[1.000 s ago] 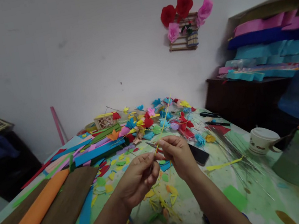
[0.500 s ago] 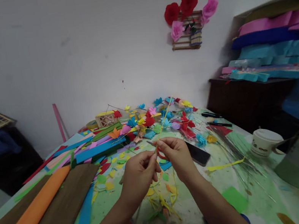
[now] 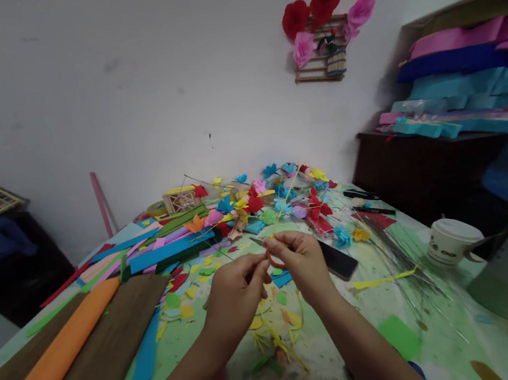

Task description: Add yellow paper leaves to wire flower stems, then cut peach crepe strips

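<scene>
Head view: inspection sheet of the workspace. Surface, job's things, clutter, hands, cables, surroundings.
Surface: stained green table.
Job's things: thin yellow stem, slanting up and away.
Clutter: coloured paper scraps, black rectangular phone, thin grey wires, white lidded cup.
Hands: left hand and right hand close together, pinching the stem low down.
Cables: nothing seen.
Surroundings: white wall with red and pink paper flowers; dark cabinet bearing stacked coloured paper.

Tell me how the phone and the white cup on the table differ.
The phone is dark; the cup is white with printed marks. The phone lies flat; the cup stands upright. The phone is a thin slab; the cup is round. Both rest on the table, beyond the right hand.
</scene>
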Tool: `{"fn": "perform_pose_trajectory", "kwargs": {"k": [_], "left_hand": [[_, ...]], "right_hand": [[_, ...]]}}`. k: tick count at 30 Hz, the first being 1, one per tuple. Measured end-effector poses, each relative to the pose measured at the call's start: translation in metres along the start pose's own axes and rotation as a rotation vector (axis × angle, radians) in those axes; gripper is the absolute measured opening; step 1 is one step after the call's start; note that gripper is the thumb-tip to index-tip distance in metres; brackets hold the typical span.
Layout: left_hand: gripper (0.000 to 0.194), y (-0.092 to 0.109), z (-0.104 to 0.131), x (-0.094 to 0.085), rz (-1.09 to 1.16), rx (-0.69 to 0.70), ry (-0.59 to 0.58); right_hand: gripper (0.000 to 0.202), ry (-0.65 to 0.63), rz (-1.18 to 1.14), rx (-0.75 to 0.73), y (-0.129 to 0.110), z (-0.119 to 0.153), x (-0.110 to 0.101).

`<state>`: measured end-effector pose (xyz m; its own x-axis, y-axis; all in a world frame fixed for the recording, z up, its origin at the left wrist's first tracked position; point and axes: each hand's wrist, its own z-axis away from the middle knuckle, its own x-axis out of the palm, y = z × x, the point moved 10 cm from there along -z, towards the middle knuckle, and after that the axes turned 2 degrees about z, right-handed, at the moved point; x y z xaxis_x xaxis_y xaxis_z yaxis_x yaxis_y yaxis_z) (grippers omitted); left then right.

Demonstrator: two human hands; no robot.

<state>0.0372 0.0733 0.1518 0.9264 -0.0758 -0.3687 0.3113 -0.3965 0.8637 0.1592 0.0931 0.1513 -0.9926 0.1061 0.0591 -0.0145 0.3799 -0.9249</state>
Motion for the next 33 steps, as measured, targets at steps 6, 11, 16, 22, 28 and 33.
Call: {"fn": "perform_pose_trajectory", "kwargs": {"k": [6,11,16,22,28,33], "left_hand": [[0.028,-0.014,0.003,0.034,0.715,-0.250,-0.290],[0.021,-0.017,0.001,0.035,0.888,-0.314,-0.250],[0.020,-0.024,-0.004,0.025,0.873,-0.307,-0.121],[0.023,-0.030,-0.008,0.017,0.749,-0.289,-0.052],[0.024,-0.016,-0.003,-0.001,0.190,-0.121,0.079],[0.020,0.018,0.009,-0.009,-0.419,0.205,0.230]], "right_hand": [[0.019,-0.082,-0.247,0.141,0.009,0.001,0.002],[0.021,-0.099,-0.254,0.152,0.010,0.001,0.005],[0.022,-0.033,-0.174,0.122,0.006,0.001,0.002],[0.024,-0.030,-0.111,0.073,0.001,0.001,0.002],[0.023,0.035,-0.037,0.037,0.006,-0.001,0.001],[0.023,0.068,-0.029,0.044,0.010,-0.001,-0.001]]}}
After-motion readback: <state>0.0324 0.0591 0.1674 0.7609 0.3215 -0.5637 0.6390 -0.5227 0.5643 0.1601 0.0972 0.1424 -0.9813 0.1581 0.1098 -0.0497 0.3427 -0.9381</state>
